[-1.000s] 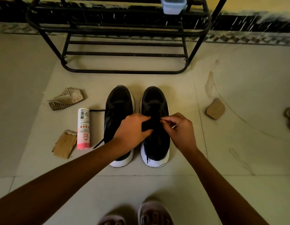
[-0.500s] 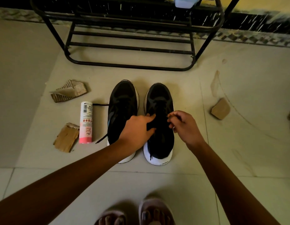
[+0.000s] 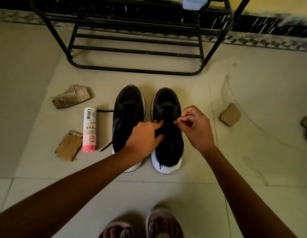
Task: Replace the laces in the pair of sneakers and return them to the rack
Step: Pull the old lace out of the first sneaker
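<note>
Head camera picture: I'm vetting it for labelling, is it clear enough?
Head view is dim, so black laces barely show on the sneakers; head view bows the rack's bars; head view blurs the sandals at the bottom edge.

My left hand (image 3: 144, 136) grips the right sneaker (image 3: 168, 148) by its tongue, while my right hand (image 3: 195, 127) pinches its laces (image 3: 165, 109).
</note>
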A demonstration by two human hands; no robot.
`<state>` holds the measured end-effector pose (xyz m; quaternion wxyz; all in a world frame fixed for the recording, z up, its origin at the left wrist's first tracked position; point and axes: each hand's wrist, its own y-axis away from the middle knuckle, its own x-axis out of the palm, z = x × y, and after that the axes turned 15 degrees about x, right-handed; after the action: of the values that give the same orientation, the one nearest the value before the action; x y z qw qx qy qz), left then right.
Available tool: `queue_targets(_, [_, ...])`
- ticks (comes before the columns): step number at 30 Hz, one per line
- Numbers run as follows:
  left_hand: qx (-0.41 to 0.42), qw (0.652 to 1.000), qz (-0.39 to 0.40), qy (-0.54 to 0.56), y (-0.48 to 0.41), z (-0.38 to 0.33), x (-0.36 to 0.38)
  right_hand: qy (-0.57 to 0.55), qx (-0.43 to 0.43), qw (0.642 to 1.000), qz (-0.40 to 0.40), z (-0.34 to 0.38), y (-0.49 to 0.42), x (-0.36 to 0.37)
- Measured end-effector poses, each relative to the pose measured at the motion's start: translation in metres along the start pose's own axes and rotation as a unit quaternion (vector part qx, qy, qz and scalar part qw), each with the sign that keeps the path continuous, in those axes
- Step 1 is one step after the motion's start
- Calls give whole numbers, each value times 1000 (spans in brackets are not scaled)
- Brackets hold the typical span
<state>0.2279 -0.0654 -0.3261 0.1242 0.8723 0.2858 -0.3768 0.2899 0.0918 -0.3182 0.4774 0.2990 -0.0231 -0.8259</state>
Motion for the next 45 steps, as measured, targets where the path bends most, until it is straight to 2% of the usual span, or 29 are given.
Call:
queue_targets(3, [4,1000,-2,3,0,-3,-2,-174,96,977,71,2,3,-1])
queue_targets(6, [5,1000,-2,1,0,-6,-4,-258,155,948,107,1,2,-3])
queue_targets(10, [-15,1000,20,-16,0,-7,-4,-308,190,921,144,-1,-1,-8])
queue_targets(15, [-42,998,31,-30,1,-3,-3,-401,185,874,201,1,-7,-29])
queue_targets(16, [-44,998,31,-30,1,-4,-3,-383,181,884,198,3,-7,-37])
queue_targets(17, [-44,998,29,-30,1,-5,-3,-326,174,911,183,4,-8,-44])
queue_targets(19, [-43,998,28,-30,1,-8,-3,-153,144,968,136,4,-7,-46])
queue_targets(21, [-37,998,31,-34,-1,-10,-2,-6,107,988,110,1,-5,-33])
queue_targets(23, [-35,998,32,-37,-2,-11,-2,83,48,992,86,-8,-3,-16])
queue_targets(25, [-35,998,30,-35,-1,-11,-3,88,5,995,47,-13,-1,-6])
queue_targets(26, [-36,998,29,-34,0,-11,-3,59,11,997,42,-13,-1,-5])
queue_targets(28, [-38,998,29,-34,2,-10,-4,-52,77,993,67,-9,1,-8])
queue_targets(31, [-49,998,20,-24,3,-9,-3,-270,181,940,104,0,2,-19])
queue_targets(33, [-47,999,16,-22,2,-9,-2,-316,218,918,99,5,1,-22])
queue_targets(34, [-47,999,16,-21,2,-10,-2,-270,205,936,93,4,0,-24])
queue_targets(36, [-47,999,15,-16,2,-9,-1,-32,109,990,81,-2,-2,-28])
queue_targets(37, [-46,999,14,-13,2,-9,-1,104,51,990,84,-5,-5,-31])
queue_targets(38, [-46,999,14,-11,3,-9,-1,205,10,975,87,-7,-7,-33])
queue_targets(39, [-47,999,15,-11,3,-9,-1,261,-10,962,86,-5,-7,-36])
queue_targets(41, [-51,999,16,-10,3,-8,-1,267,-18,959,96,1,-7,-42])
queue_targets(45, [-53,998,14,-5,4,-5,-3,11,59,990,127,7,-8,-62])
